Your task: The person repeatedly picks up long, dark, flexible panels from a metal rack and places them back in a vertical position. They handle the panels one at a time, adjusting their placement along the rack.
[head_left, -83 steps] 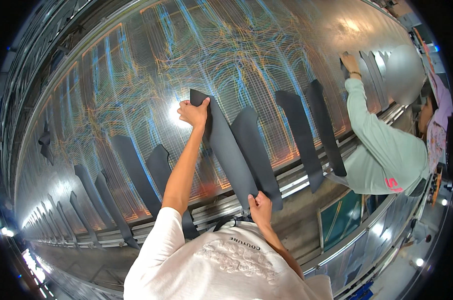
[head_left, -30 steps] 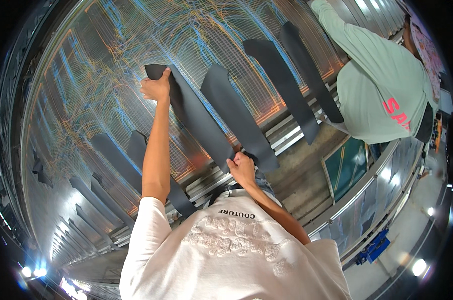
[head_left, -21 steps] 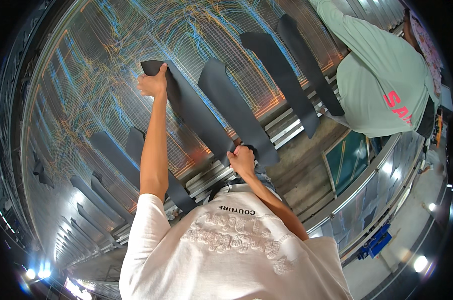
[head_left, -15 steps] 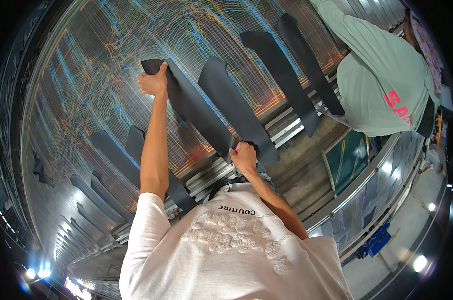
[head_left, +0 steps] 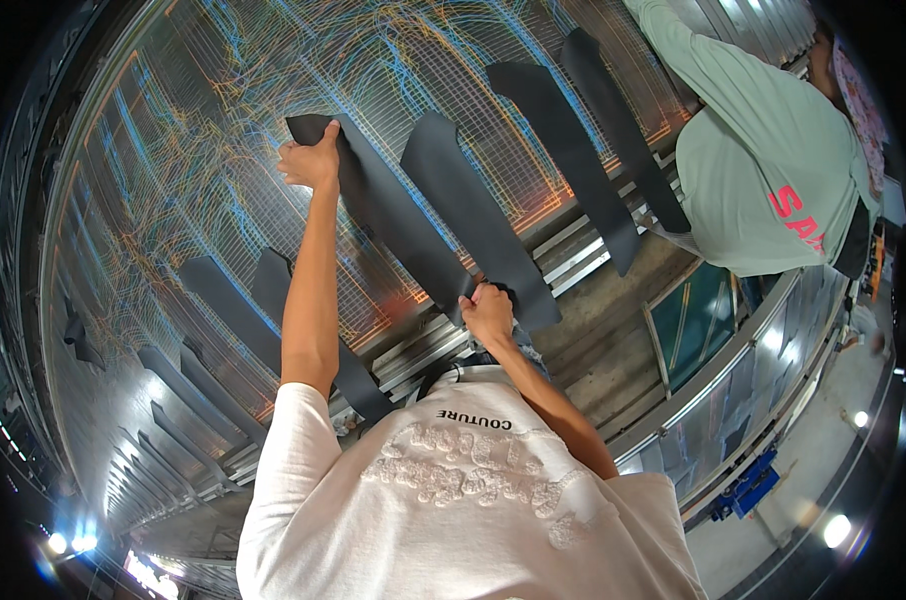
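A long dark grey leather-like piece (head_left: 398,215) stretches between my two hands over a table surface (head_left: 223,70) covered with projected blue, orange and yellow lines. My left hand (head_left: 311,162) pinches its far end, thumb on top, and the corner there is folded up. At its near end, by the table's metal edge, my right hand (head_left: 489,310) is closed on the piece, its fingers bent. Just right of it lies a similar dark grey piece (head_left: 473,215), close to my right hand at its near end.
Two more dark pieces (head_left: 563,150) lie farther right, next to a person in a light green shirt (head_left: 763,150). Several pieces (head_left: 223,290) lie to the left along the table. A metal rail (head_left: 573,262) runs along the near edge. A blue object (head_left: 748,485) is at lower right.
The view has shifted very slightly. Both hands keep their hold on the same dark grey piece, with almost no movement.
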{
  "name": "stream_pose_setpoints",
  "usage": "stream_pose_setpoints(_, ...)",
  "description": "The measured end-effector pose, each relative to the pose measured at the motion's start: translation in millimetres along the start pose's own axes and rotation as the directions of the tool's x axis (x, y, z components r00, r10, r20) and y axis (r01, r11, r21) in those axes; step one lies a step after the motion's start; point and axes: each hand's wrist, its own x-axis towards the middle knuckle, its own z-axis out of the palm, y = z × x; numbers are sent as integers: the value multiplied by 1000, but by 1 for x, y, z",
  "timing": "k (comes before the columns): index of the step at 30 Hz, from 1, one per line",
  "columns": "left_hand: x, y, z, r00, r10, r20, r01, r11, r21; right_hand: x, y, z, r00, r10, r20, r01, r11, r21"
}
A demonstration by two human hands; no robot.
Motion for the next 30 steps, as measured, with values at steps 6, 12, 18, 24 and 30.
stream_pose_setpoints(6,-6,-2,3,994,98,-40,-94,992,84,0,-1,0,1000,-3,-13,2,999,-48)
stream_pose_setpoints(12,-18,-9,-2,915,299,-270,-288,954,78,-1,-10,-2,1000,24,-10,-25,996,-91)
stream_pose_setpoints(18,-37,1,-13,787,567,-242,-511,820,258,1,-11,-3,1000,9,-12,-10,994,-108)
stream_pose_setpoints(24,-183,-50,-43,414,811,413,-863,495,-107,6,14,3,996,-91,11,91,994,-67)
stream_pose_setpoints(30,-281,-101,-90,328,779,535,-840,499,-213,-22,-10,-58,965,-257,51,248,958,143)
